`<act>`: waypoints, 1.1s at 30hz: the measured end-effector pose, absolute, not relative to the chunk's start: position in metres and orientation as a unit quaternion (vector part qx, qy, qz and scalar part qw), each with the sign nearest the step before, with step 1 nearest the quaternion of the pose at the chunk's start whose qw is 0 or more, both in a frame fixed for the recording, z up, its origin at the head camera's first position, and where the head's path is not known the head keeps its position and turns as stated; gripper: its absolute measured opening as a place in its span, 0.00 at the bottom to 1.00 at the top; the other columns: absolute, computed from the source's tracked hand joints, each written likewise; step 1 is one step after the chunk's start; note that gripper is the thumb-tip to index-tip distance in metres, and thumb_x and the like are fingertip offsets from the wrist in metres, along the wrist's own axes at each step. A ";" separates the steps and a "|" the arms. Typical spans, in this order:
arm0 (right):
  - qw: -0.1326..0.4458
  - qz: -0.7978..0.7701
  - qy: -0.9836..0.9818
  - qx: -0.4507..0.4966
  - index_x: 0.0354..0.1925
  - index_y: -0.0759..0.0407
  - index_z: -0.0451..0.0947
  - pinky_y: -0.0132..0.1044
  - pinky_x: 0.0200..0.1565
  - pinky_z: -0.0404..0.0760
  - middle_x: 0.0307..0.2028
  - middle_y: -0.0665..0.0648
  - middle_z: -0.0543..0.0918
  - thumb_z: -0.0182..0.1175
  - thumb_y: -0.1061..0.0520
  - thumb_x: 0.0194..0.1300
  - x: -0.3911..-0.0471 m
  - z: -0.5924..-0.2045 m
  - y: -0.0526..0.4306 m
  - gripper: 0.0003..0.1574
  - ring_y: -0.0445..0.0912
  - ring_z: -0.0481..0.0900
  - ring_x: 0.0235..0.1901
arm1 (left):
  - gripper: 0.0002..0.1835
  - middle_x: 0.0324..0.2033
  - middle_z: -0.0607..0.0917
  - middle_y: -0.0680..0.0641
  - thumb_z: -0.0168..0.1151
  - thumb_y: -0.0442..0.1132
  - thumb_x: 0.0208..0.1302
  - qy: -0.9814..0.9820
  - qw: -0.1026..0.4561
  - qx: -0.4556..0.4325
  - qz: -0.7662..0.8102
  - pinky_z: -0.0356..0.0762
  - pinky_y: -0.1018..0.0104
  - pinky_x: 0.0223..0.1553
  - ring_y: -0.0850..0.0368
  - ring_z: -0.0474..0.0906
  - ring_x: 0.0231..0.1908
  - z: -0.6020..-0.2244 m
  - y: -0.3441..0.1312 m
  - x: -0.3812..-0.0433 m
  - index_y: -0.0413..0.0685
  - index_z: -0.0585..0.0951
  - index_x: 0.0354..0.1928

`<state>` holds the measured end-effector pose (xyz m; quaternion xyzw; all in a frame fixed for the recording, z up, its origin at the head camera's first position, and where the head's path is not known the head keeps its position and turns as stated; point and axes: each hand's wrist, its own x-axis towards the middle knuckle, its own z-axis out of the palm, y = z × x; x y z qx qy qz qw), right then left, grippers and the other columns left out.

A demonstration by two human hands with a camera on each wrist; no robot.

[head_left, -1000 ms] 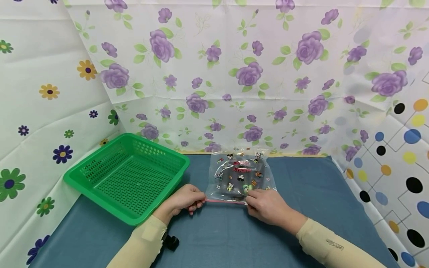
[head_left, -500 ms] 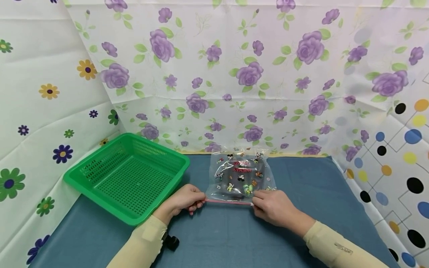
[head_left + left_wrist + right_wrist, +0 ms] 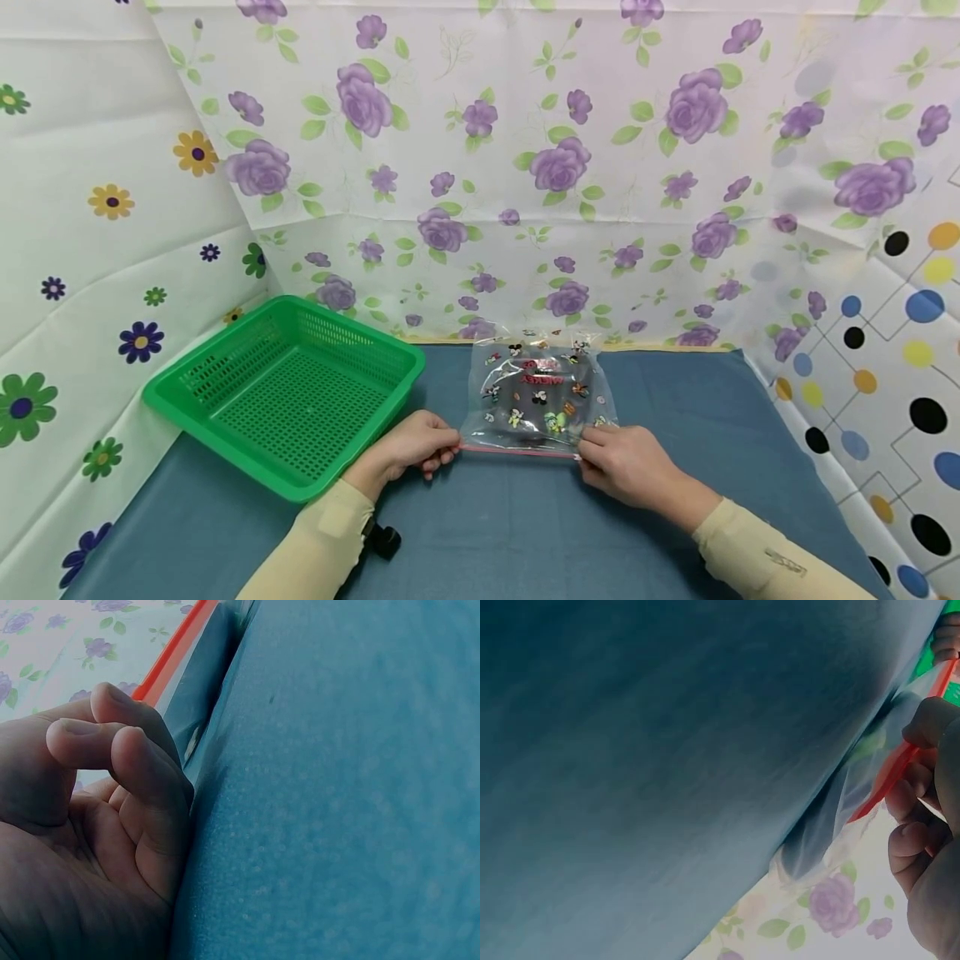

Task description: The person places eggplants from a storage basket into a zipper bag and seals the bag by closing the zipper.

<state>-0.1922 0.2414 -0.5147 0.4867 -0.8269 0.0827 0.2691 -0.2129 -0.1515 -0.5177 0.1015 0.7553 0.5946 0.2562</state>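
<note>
A clear zip-lock bag [image 3: 491, 417] with small cartoon prints lies on the blue cloth, something dark inside it. Its red zip strip [image 3: 517, 452] runs along the edge nearest the person. At the strip's left end, my left hand [image 3: 415, 443] pinches the corner; in the left wrist view its other fingers [image 3: 154, 769] are curled. My right hand [image 3: 628, 467] pinches the strip close to the bag's right corner. The right wrist view has the red strip [image 3: 885, 784] between the right thumb and fingers. What the dark thing is stays hidden behind the printed plastic.
A green plastic basket [image 3: 360, 433] with perforated walls stands at the left, its near corner beside the left forearm. Blue cloth [image 3: 480, 533] covers the table. Flower-patterned sheets [image 3: 495, 175] hang behind and at the left; a dotted sheet [image 3: 892, 417] hangs at the right.
My right hand has slid rightward along the red strip, toward the bag's right corner, leaving more of the strip in sight. The left hand has stayed at the left corner.
</note>
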 end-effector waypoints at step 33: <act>0.263 0.069 -0.854 0.443 0.28 0.45 0.73 0.28 0.24 0.59 0.27 0.41 0.68 0.79 0.61 0.57 -0.187 -0.514 0.289 0.22 0.31 0.60 0.22 | 0.17 0.18 0.79 0.51 0.62 0.39 0.77 0.759 0.252 0.100 0.592 0.79 0.65 0.19 0.63 0.67 0.13 -0.514 -0.151 -0.210 0.36 0.85 0.29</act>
